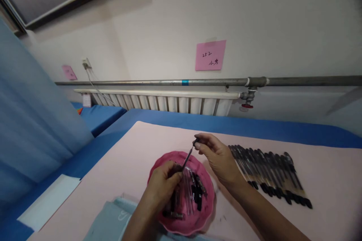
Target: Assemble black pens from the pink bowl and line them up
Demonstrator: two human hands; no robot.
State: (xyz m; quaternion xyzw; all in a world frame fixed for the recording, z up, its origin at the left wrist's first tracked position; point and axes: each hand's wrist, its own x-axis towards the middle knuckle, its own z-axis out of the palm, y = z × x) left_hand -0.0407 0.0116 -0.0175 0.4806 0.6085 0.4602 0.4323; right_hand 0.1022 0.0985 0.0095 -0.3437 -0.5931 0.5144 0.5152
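Note:
Over a pink scalloped bowl, my left hand pinches a pen refill, which slants up to the right with its tip uppermost. My right hand holds a small black pen part between thumb and fingertips, right at the refill's tip. Whether the two touch is too small to tell. Inside the bowl lie clear pen barrels and several black pen parts. The lower part of what my left hand holds is hidden by its fingers.
Many black pens lie in a row to the right on a pink sheet. Light blue cloth sits at the front, white paper at the left. A radiator and pipe run behind the table.

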